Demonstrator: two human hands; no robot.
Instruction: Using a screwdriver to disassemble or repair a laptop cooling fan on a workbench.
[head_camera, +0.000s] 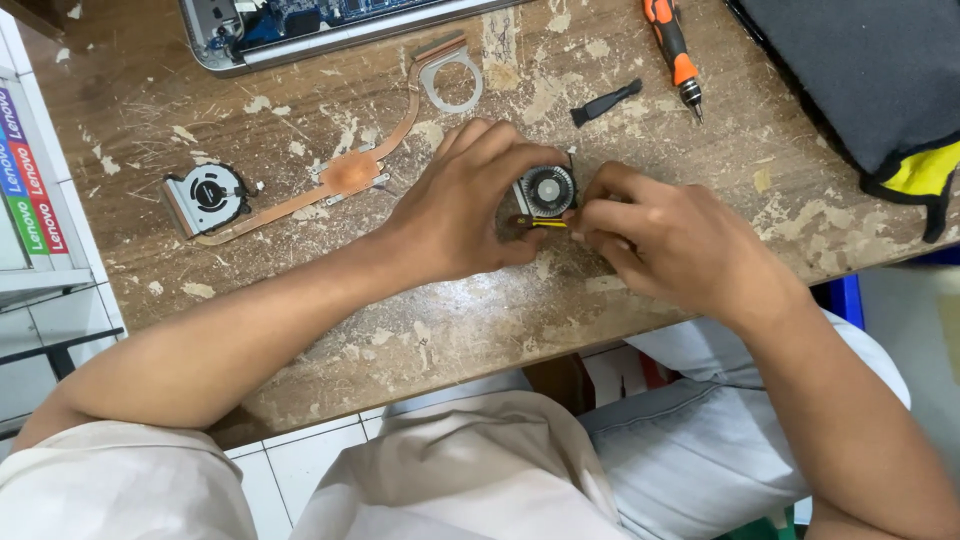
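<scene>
A small black laptop cooling fan (548, 189) lies on the worn wooden table (420, 330). My left hand (465, 200) cups it from the left, fingers curled over its edge. My right hand (665, 240) pinches a thin yellow-and-black piece (546, 223), wires or a tool tip, at the fan's lower edge. Which of the two it is I cannot tell.
A copper heat pipe (345, 172) with a second fan (205, 195) lies to the left. An opened laptop chassis (300, 25) sits at the top edge. An orange screwdriver (675, 50), a black plastic pry tool (605, 102) and a dark bag (860, 70) lie at the right.
</scene>
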